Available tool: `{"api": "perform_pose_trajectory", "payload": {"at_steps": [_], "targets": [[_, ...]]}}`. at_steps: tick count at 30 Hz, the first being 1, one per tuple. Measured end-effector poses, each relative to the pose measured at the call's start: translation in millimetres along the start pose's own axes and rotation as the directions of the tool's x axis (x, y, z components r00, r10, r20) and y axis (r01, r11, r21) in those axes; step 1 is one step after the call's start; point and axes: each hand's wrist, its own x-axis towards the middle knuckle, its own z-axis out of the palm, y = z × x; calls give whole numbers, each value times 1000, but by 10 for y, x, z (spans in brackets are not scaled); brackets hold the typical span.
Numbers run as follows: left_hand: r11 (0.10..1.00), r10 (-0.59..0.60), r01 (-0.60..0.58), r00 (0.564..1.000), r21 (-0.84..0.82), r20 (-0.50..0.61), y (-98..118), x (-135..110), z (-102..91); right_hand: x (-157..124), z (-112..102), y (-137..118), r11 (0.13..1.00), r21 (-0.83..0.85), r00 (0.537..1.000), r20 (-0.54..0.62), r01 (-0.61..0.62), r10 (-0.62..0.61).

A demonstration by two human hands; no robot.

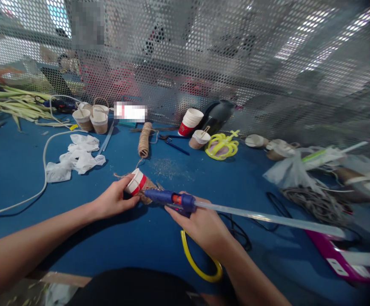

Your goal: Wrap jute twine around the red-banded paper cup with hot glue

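Note:
Tilted on its side, a red and white paper cup (137, 182) with twine wound round its lower part is held by my left hand (121, 196), fingers closed round its rim end. My right hand (200, 221) grips a blue hot glue gun (169, 197), its nozzle at the twine-covered part of the cup; whether it touches I cannot tell. A long clear glue stick (268, 218) sticks out of the gun's back towards the right. From the cup, a strand of twine runs up to a twine roll (144, 140) lying on the blue table (134, 250).
Twine-wrapped cups (99, 121) stand at the back left, near crumpled white pieces (76, 158) and a white cable (46, 153). Pliers (175, 144), stacked paper cups (191, 122) and a yellow basket-like piece (222, 145) lie further back. A purple power strip (334, 255) is at right. Perforated metal (185, 55) rises behind.

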Motion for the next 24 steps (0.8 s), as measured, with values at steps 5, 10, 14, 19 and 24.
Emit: {"api": "perform_pose_trajectory", "payload": {"at_steps": [5, 10, 14, 19, 24], "targets": [[1000, -9, 9, 1000, -19, 13, -18, -7, 6, 34, -45, -2, 994, 83, 998, 11, -68, 67], [999, -20, 21, 999, -35, 33, -28, -16, 8, 77, -84, -12, 972, 139, 981, 56, -191, 185], [999, -14, 16, 999, -51, 37, -17, -20, 6, 98, -68, 14, 973, 165, 986, 8, -164, 165], [999, -21, 22, 999, -24, 40, -11, -19, 8, 143, -68, 9, 975, 182, 991, -19, -130, 136], [999, -28, 28, 999, 19, 25, -5, -18, 7, 174, -64, 12, 970, 203, 990, -13, -133, 138]]}}
